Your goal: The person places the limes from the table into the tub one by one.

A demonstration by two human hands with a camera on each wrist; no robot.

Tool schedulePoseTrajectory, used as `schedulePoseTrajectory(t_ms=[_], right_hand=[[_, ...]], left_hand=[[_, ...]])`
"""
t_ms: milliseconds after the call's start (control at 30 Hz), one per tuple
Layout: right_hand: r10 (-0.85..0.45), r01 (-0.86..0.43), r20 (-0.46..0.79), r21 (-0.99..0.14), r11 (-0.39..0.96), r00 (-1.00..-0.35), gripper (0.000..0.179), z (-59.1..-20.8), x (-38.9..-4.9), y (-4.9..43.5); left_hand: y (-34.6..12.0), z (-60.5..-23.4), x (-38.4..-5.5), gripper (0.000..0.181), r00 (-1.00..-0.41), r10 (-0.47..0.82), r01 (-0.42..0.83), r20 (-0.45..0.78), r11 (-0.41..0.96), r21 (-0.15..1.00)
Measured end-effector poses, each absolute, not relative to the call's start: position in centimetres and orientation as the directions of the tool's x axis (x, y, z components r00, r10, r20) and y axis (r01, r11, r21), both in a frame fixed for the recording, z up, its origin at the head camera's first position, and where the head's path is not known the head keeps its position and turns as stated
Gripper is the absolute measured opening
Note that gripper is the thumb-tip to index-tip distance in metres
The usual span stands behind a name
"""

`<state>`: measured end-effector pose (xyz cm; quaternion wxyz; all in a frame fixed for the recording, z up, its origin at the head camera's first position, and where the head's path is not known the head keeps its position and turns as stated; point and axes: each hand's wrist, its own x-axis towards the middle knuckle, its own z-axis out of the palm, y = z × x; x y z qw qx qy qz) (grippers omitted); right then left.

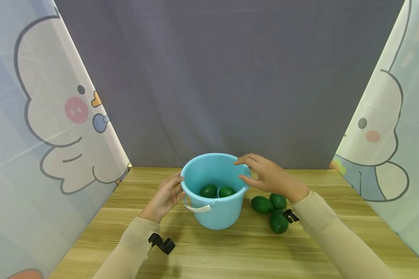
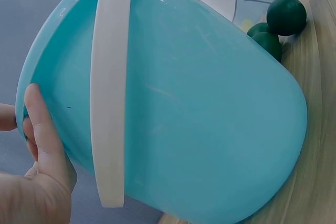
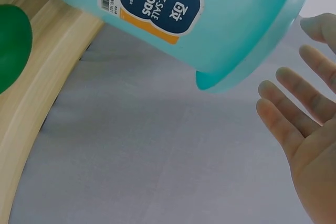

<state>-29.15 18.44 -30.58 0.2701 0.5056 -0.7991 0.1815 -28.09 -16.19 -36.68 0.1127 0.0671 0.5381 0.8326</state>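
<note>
A light blue bucket (image 1: 216,215) with a white handle (image 1: 201,209) stands upright on the table. Inside it lie dark green oval fruits that look like avocados; one (image 1: 208,190) is on the left and another (image 1: 227,191) beside it. My left hand (image 1: 165,195) holds the bucket's rim at the left, thumb and fingers on either side of it in the left wrist view. Over the right rim hovers my right hand (image 1: 270,176), its fingers spread and nothing in them. In the right wrist view that hand (image 3: 310,124) is apart from the rim.
Three more green fruits lie close together right of the bucket, one (image 1: 278,221) nearest the front, under my right forearm. The wooden table (image 1: 230,255) ends at a grey cloth (image 1: 213,85) behind. Cartoon-printed curtains (image 1: 56,116) hang at both sides.
</note>
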Motion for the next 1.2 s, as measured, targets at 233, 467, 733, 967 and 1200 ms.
schedulePoseTrajectory(t_ms=[233, 467, 733, 967, 1200], right_hand=[[-0.708, -0.902, 0.616, -0.01, 0.432, -0.346, 0.039, -30.6, -29.0, 18.8], [-0.705, -0.907, 0.631, 0.005, 0.42, -0.323, 0.038, -30.7, -28.9, 19.2], [-0.701, -0.906, 0.635, 0.006, 0.423, -0.323, 0.034, -30.9, -28.7, 19.7], [-0.694, -0.898, 0.639, 0.011, 0.439, -0.332, 0.037, -31.0, -28.4, 20.2], [-0.686, -0.89, 0.637, -0.002, 0.456, -0.353, 0.034, -31.4, -28.0, 21.1]], left_hand=[[-16.3, -36.7, -28.1, 0.052, -0.965, 0.264, -0.116, -0.01, -0.393, 0.912], [-16.3, -36.6, -28.1, 0.052, -0.967, 0.256, -0.117, -0.015, -0.389, 0.914], [-16.3, -36.6, -28.0, 0.051, -0.967, 0.255, -0.114, -0.013, -0.386, 0.915], [-16.3, -36.7, -27.9, 0.05, -0.967, 0.254, -0.116, -0.013, -0.392, 0.912], [-16.4, -36.7, -27.9, 0.051, -0.966, 0.257, -0.115, -0.012, -0.391, 0.913]])
